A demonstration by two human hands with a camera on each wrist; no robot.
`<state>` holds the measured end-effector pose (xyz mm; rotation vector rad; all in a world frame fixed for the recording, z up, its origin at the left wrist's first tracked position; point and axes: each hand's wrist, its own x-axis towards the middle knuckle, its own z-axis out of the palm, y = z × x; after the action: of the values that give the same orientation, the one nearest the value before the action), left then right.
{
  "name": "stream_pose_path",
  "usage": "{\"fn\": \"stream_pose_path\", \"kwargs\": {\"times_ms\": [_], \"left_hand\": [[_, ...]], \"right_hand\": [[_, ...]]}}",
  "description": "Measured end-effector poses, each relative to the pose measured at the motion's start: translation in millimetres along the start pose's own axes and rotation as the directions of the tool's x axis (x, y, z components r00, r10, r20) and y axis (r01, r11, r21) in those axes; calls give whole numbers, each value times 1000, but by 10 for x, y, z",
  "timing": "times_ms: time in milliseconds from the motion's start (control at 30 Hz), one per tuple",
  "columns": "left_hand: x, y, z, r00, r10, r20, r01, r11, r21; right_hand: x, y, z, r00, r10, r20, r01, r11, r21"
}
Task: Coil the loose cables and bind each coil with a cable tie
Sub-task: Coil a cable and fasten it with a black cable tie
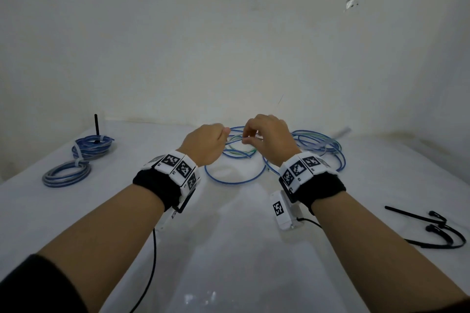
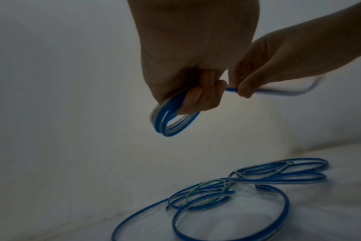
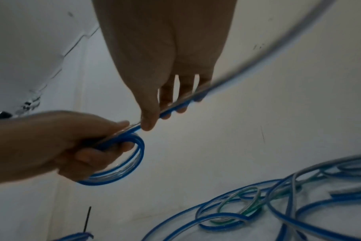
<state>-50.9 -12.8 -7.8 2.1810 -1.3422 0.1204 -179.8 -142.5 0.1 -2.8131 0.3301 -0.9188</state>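
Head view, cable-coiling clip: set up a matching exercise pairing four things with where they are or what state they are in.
Things:
1. left hand
2. right hand
3. bound coils
4. black cable ties

Places or states:
A. lying on the table at the right edge
B. grips a small coil of blue cable
C. lying at the left of the table, each with a tie around it
D. pinches the loose run of cable beside the coil

Pairs: 1-B, 2-D, 3-C, 4-A

white table (image 1: 229, 249); pale scuffed wall (image 1: 229, 33)
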Motion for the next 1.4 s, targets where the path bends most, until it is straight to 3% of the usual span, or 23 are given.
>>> {"fn": "stream_pose_path", "kwargs": {"times_ms": [33, 100, 200, 300, 400, 567, 633, 733, 833, 900, 1000, 1100, 1167, 1233, 1333, 1400], "left_hand": [[-11, 28, 3, 999, 12, 44, -10, 998, -61], [-13, 77, 17, 991, 4, 131, 42, 938, -344], [-12, 131, -21, 965, -46, 260, 215, 706, -675], [-30, 166, -103, 919, -37, 392, 335, 597, -729], [-48, 151, -168, 846, -26, 532, 452, 564, -691], [-63, 113, -216, 793, 82, 604, 535, 380, -755], [-83, 134, -219, 801, 157, 577, 529, 265, -806], [-79, 171, -226, 861, 238, 449, 454, 37, -890], [-9, 171, -267, 942, 182, 281, 311, -170, -935], [49, 165, -307, 978, 99, 183, 202, -242, -949], [106, 154, -322, 995, -1, 97, 94, -254, -963], [134, 141, -285, 999, -33, 43, 35, -199, -979], [134, 150, -244, 998, -64, 0, -6, -88, -996], [114, 172, -187, 994, -96, -58, -50, 86, -995], [59, 214, -112, 990, -95, -107, -69, 336, -939], [48, 233, -85, 989, -87, -116, -71, 409, -910]], "right_hand": [[-1, 6, 4, 1000, -17, -21, 15, 994, -106], [3, 25, 7, 998, -32, -53, 23, 986, -165], [-5, 52, 29, 1000, 12, -14, -13, 999, -50], [-20, 39, 101, 1000, -15, -22, 18, 994, 107], [-11, 42, 145, 997, -25, -73, 41, 973, 229], [47, -46, 85, 996, 29, -89, 24, 842, 538], [67, -82, 62, 994, 75, -85, -9, 800, 600], [60, -69, 96, 987, 145, -67, -72, 780, 622], [-40, -9, 177, 964, 265, -5, -196, 726, 659], [-125, 10, 219, 947, 320, 40, -265, 702, 661], [-207, -30, 260, 930, 343, 132, -333, 636, 696], [-208, -125, 265, 931, 288, 224, -352, 543, 763], [-194, -185, 221, 927, 243, 286, -367, 429, 825], [-181, -254, 160, 931, 169, 323, -362, 340, 868], [-143, -342, 102, 951, 139, 276, -308, 354, 883], [-113, -380, 89, 963, 179, 200, -258, 413, 873]]}}
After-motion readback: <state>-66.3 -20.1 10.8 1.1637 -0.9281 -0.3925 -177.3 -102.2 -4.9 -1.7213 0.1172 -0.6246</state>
